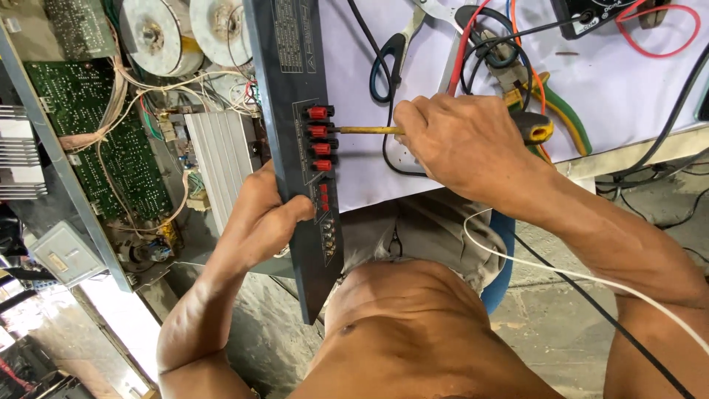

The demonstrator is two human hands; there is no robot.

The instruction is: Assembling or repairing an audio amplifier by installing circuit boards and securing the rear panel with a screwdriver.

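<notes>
At amplifier rear panel (289, 133): gripped panel edge with left hand (260, 214), clenched yellow screwdriver (369, 130) in right hand (458, 144). Tip set among red speaker terminals (320, 138); panel not yet off, chassis opened.

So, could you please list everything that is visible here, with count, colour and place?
rear panel: one, dark grey, standing upright at centre
terminal clips: four, red, in a column on the rear panel
screwdriver: one, yellow shaft, tip at the terminal clips
circuit board: one large, green, left inside the open chassis
heat sink: one, silver, finned, beside the rear panel
round parts: two, pale, top left
scissors: one, black handles, top centre on the white sheet
pliers: one, green and yellow handles, right of the hand
cables: several, red, black, white, across the right side
left hand: grips the rear panel edge
right hand: closed on the screwdriver
</notes>
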